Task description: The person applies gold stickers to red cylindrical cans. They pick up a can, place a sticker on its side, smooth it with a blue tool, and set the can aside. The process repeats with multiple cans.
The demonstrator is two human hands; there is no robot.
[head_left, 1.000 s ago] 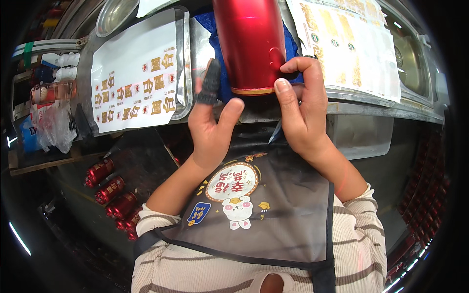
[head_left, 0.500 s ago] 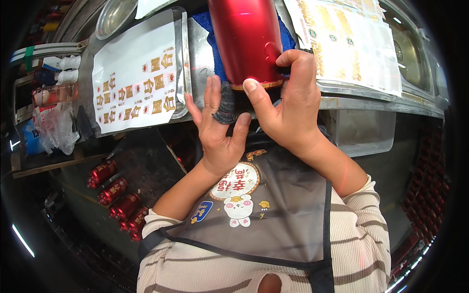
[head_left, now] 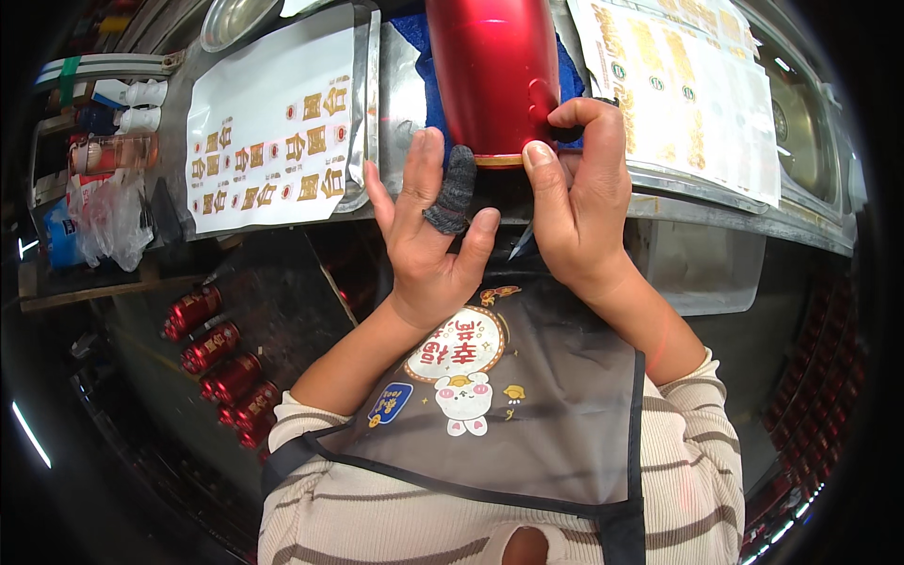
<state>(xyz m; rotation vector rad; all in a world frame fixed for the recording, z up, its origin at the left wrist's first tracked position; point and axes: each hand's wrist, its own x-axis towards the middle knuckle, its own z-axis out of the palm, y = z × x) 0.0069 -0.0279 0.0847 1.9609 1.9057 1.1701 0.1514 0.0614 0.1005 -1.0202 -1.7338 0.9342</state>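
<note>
A glossy red bottle-shaped container [head_left: 492, 80] lies on a blue cloth [head_left: 571, 80], its gold-rimmed end toward me. My right hand [head_left: 586, 202] is at the right of that end, thumb tip by the rim and bent index finger against the side. A thin pointed grey tool [head_left: 521, 242] sticks out from under this hand, seemingly held in its curled fingers, which are mostly hidden. My left hand [head_left: 424, 250] is open beside the rim's left, fingers spread and holding nothing. A dark grey cover [head_left: 452, 193] wraps its index finger.
Left of the container, a sheet of gold decals [head_left: 273, 141] rests on a metal tray [head_left: 369, 113]. More decal sheets [head_left: 673, 104] lie at the right. A metal bowl [head_left: 231, 21] stands far left. Several red containers [head_left: 209, 347] stand below left, and a translucent bin [head_left: 702, 264] sits under the bench.
My left index finger has straightened up beside the container's rim. The whole view has shifted slightly, and the pointed tool under my right hand shows more clearly.
</note>
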